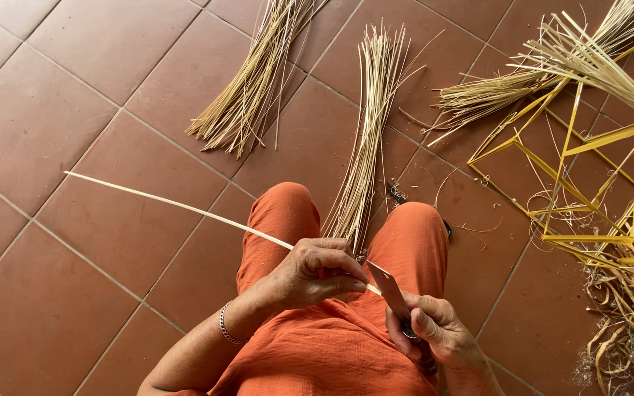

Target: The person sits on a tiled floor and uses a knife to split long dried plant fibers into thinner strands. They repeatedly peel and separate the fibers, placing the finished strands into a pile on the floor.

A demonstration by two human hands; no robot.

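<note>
Left hand: my left hand (317, 273) is curled tight round a strip (177, 205), pinching it between thumb and fingertips just where the blade meets it.
Right hand: my right hand (434, 334) is clenched on the handle of a knife (390, 291), blade pointing up and away toward my left fingers.
Strip: long, thin and pale, it runs from my grip out to the left over the floor (75, 110), its far end free in the air; the near end passes under my left hand and touches the blade.
Knife: flat metal blade, laid against the strip just beside my left thumb.
Step in hand: I judge I am shaving or splitting the strip, with the blade set at its near end.
Next move: it seems to call for a steady pull of the strip against the edge, thumb kept clear, and the blade angle held shallow so the strip thins without snapping.
Lap: my knees in orange cloth frame the work, and both hands sit above them.
Nearby: three bundles (365, 147) of like strips lie fanned on the tiles ahead, well apart from my hands; a yellow frame (596, 191) of slats stands to the right, with curled shavings (625, 337) beneath it.
</note>
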